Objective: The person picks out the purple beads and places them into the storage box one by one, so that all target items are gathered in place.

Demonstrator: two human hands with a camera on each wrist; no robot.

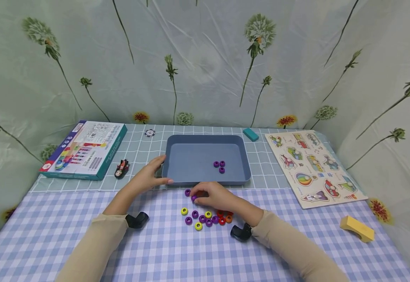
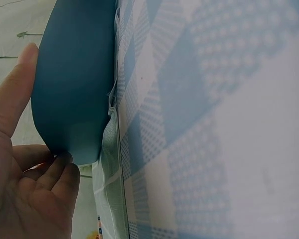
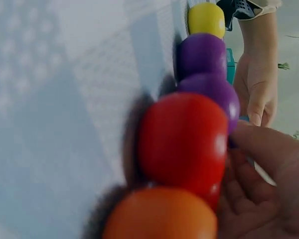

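Note:
The left hand [image 1: 148, 174] holds the near left corner of a blue-grey tray [image 1: 191, 156], thumb along the front wall and fingers at the left side. In the left wrist view the tray's wall [image 2: 74, 84] lies between thumb and bent fingers. Just in front of the tray, the right hand [image 1: 216, 196] pinches a purple bead [image 1: 194, 199] between thumb and fingers. Three purple beads [image 1: 222, 170] sit inside the tray. Below the right hand lie loose purple, yellow [image 1: 198, 226], red [image 3: 182, 142] and orange beads [image 1: 229, 219]; some are partly hidden by the hand.
At left are a boxed toy set [image 1: 85, 149] and a small figure [image 1: 122, 169]. A round chip [image 1: 150, 133] and a teal block [image 1: 251, 134] lie at the back. To the right are a wooden picture puzzle [image 1: 311, 168] and a yellow arch block [image 1: 357, 228].

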